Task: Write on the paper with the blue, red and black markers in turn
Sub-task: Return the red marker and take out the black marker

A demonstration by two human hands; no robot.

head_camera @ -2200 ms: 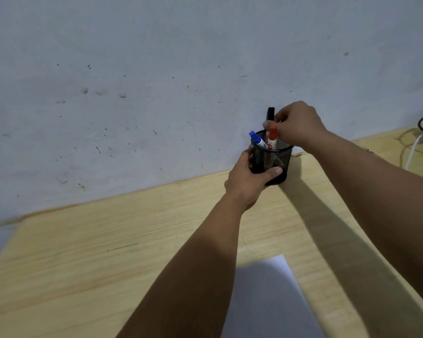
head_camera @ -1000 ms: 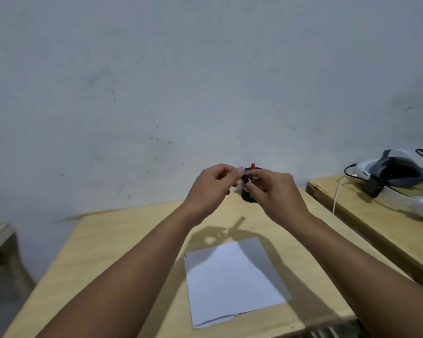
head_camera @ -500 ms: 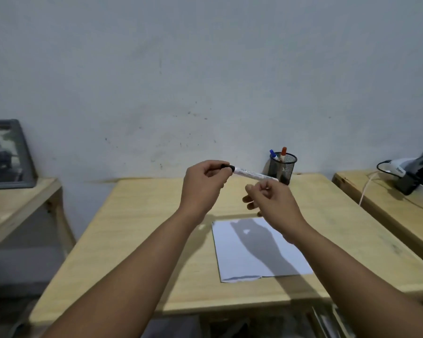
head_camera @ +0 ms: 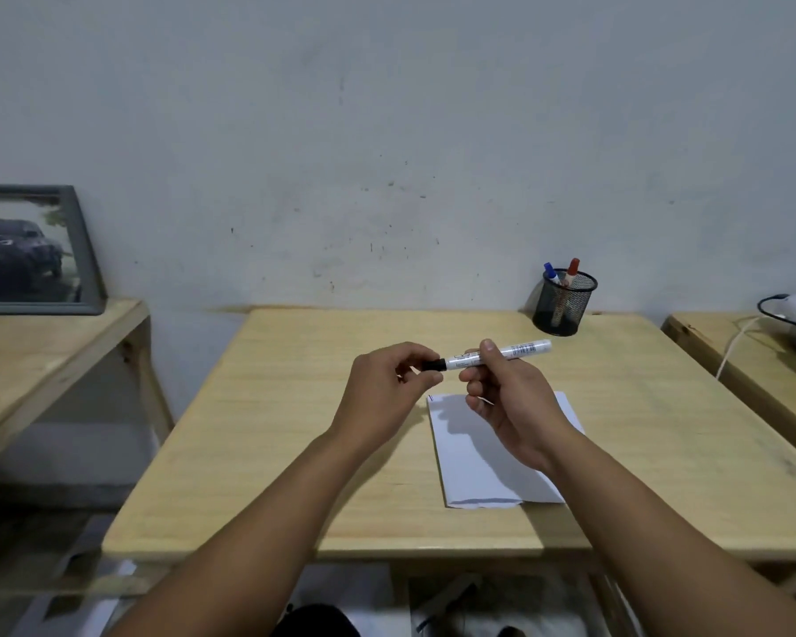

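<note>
framed car picture [head_camera: 24, 250], side tables [head_camera: 42, 356], white cable [head_camera: 734, 344]

paper [head_camera: 488, 457] on table [head_camera: 295, 452] | holder [head_camera: 564, 303] behind, right corner

Grey-white wall [head_camera: 387, 131] is marked with dark specks and scuffs. Three pale wooden tables are set against it: centre table [head_camera: 295, 429], left table [head_camera: 42, 351], right table [head_camera: 731, 360]. A framed car picture [head_camera: 28, 250] is leaned on the wall, left. Light is flat, dim.
</note>
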